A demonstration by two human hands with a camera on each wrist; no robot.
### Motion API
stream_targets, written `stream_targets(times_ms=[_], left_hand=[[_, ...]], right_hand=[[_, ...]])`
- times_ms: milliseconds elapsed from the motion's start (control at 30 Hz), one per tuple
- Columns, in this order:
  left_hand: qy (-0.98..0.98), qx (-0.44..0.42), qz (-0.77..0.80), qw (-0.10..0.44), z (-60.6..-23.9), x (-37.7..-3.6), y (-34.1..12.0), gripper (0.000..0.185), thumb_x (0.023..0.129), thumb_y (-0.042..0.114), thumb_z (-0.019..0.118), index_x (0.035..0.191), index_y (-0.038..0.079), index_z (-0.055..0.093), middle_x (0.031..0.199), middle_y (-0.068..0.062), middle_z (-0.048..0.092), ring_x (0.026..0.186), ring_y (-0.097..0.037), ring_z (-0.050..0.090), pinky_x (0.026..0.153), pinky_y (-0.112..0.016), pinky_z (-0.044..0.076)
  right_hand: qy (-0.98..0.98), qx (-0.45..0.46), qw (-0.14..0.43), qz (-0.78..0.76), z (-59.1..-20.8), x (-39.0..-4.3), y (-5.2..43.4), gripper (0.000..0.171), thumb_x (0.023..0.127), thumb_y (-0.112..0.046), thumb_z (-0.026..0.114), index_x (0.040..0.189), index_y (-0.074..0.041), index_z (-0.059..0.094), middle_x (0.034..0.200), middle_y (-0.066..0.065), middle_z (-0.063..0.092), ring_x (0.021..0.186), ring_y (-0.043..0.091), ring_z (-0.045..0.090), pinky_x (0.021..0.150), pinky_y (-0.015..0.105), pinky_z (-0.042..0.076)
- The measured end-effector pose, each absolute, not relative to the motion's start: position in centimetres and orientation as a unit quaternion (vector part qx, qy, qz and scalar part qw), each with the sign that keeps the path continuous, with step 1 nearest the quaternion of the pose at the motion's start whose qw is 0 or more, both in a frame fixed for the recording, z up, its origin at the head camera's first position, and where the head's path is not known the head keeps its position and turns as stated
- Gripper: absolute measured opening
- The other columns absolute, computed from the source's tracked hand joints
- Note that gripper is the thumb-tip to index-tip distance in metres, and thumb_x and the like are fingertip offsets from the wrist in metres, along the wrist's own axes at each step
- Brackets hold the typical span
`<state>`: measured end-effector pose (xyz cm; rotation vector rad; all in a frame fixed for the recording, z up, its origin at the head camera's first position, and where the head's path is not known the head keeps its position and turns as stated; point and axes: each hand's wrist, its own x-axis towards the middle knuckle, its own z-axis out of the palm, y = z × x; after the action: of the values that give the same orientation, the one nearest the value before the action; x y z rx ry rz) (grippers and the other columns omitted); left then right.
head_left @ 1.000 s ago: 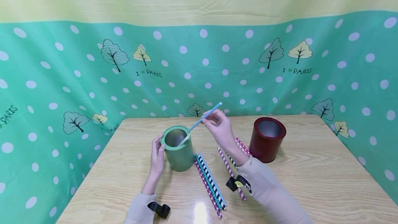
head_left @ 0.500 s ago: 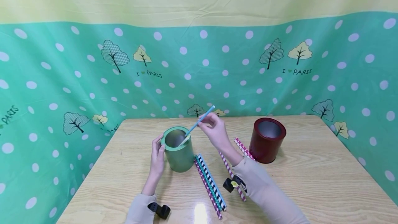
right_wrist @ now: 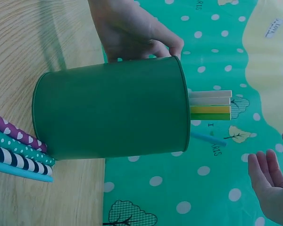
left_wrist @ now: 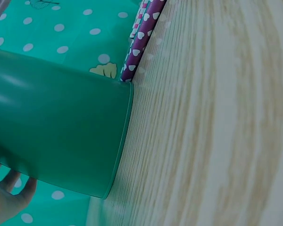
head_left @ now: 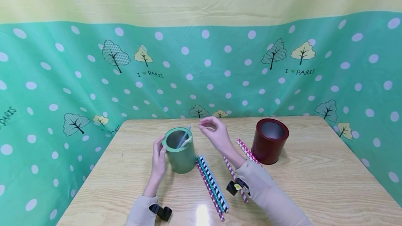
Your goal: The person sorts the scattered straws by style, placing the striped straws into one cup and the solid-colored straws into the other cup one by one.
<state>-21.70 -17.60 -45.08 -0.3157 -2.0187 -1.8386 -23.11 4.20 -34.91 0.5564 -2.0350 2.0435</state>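
My left hand (head_left: 158, 158) grips the left side of an upright green can (head_left: 181, 162), its thumb near the rim in the right wrist view. A light blue straw (head_left: 184, 136) leans inside the can. Pale, yellow and green sticks (right_wrist: 210, 109) also poke out of its mouth in the right wrist view. To the right of the can and above the table, my right hand (head_left: 217, 133) holds nothing. Its fingers are loosely bent, apart from the blue straw. Several patterned straws (head_left: 211, 183) lie side by side just in front of the can.
A dark red can (head_left: 270, 144) stands on the wooden table (head_left: 320, 177) to the right. Pink dotted straws (head_left: 246, 148) lie against its left side. A purple-striped straw (head_left: 243, 195) lies partly under my right forearm. A green dotted curtain (head_left: 207, 62) hangs behind the table.
My right hand moved left and down with the blue straw, then let it go. The straw has dropped into the green can. My left hand has stayed in place.
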Motion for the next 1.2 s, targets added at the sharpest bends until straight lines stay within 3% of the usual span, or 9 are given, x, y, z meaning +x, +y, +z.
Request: stream_targets(times_ms=[167,333,467,700,1200], left_hand=[[-0.718,-0.115,-0.658,0.198,-44.9,-21.6,-17.5,0.039,0.095,0.013,0.032,0.131,0.001,0.028,0.137,-0.018,0.033,0.126,-0.031,0.029,0.103,-0.045,0.021],[-0.717,-0.116,-0.658,0.2,-44.9,-21.7,-17.6,0.039,0.095,0.014,0.033,0.131,0.001,0.029,0.137,-0.018,0.033,0.126,-0.03,0.029,0.102,-0.026,0.026],[-0.714,-0.116,-0.66,0.203,-45.1,-21.8,-17.6,0.039,0.094,0.014,0.033,0.13,0.0,0.029,0.136,-0.018,0.034,0.126,-0.03,0.03,0.096,-0.012,0.027],[-0.713,-0.118,-0.662,0.199,-45.1,-21.7,-17.6,0.039,0.094,0.014,0.033,0.13,-0.001,0.029,0.136,-0.019,0.033,0.126,-0.03,0.029,0.096,-0.012,0.027],[-0.711,-0.116,-0.665,0.2,-45.1,-21.7,-17.6,0.038,0.094,0.012,0.033,0.13,0.0,0.029,0.137,-0.018,0.033,0.127,-0.029,0.028,0.096,-0.013,0.026]], right_hand=[[-0.706,0.17,0.082,0.683,-34.9,-22.6,4.8,0.023,0.08,-0.001,0.06,0.1,0.009,0.054,0.098,0.017,0.058,0.088,0.021,0.057,0.08,0.027,0.048],[-0.757,0.155,0.043,0.633,-34.8,-21.6,5.4,0.021,0.081,-0.003,0.059,0.1,0.006,0.056,0.092,0.014,0.06,0.085,0.025,0.057,0.077,0.03,0.049],[-0.794,0.167,0.008,0.585,-37.0,-22.5,5.9,0.02,0.082,-0.006,0.059,0.099,0.003,0.058,0.09,0.01,0.062,0.082,0.021,0.058,0.073,0.028,0.049],[-0.822,0.19,-0.028,0.536,-39.6,-23.1,6.6,0.017,0.081,-0.006,0.057,0.098,-0.001,0.06,0.09,0.007,0.061,0.08,0.017,0.056,0.069,0.024,0.048],[-0.839,0.223,-0.094,0.486,-42.4,-23.2,7.1,0.019,0.078,0.0,0.058,0.096,0.002,0.059,0.084,0.006,0.059,0.076,0.015,0.055,0.065,0.022,0.047]])
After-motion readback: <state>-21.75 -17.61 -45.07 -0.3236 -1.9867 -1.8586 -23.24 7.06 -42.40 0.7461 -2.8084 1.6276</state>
